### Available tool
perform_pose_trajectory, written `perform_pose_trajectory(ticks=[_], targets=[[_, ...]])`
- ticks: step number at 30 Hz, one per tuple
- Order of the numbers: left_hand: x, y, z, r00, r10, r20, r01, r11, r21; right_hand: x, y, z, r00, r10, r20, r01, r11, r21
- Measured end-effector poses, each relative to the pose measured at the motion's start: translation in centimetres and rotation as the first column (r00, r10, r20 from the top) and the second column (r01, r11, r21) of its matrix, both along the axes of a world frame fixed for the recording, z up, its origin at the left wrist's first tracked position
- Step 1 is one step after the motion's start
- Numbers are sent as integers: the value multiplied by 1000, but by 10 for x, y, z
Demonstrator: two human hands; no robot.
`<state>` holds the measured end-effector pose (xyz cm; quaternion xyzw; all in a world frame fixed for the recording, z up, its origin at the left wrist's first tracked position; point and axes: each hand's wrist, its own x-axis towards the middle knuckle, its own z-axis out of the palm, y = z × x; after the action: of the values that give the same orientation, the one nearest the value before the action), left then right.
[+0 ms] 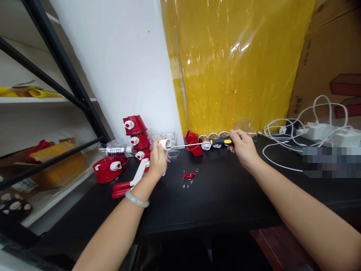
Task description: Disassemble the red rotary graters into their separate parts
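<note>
My left hand (158, 158) is closed around a white plastic part (164, 143) with a round, hollow end facing right. In my right hand (243, 146) is a screwdriver (222, 141) with a black and yellow handle, held level. Its long shaft points left, and the tip reaches the white part's opening; whether it touches a screw inside is hidden. Below, between my hands, several small screws (187, 186) lie around little red pieces (188, 175) on the black table (214, 203). White levers with red handles (122, 189) lie beside my left wrist.
Stacked red housings (137, 131) and another red housing (105, 172) stand at the left. Metal grater drums (204, 142) and red hoppers (194, 145) line the back. White cables (270, 131) and chargers (316, 131) lie at the right. A black shelf frame (70, 75) rises at the left.
</note>
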<state>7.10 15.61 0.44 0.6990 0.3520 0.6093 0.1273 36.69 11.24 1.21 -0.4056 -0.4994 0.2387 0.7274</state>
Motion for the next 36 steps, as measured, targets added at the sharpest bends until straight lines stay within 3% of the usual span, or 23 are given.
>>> perform_pose_trajectory(ticks=[15,20,26,30,36], targets=[[-2,3,2,999,26,37,-25,999,-29,1,-2,6,994,-7,-108,4,1000,-31],[-1,1,7,996,-24,91,31,997,-75,12,3,8,975,-135,-177,127,990,-54],[5,-8,11,987,-20,-160,17,1000,-17,27,13,6,939,-311,-145,295,947,-125],[9,-12,9,962,-87,-257,72,995,-68,29,16,4,934,-339,-109,329,939,-101],[10,-10,4,921,-70,-382,53,997,-54,27,15,3,941,-325,-94,315,943,-107]])
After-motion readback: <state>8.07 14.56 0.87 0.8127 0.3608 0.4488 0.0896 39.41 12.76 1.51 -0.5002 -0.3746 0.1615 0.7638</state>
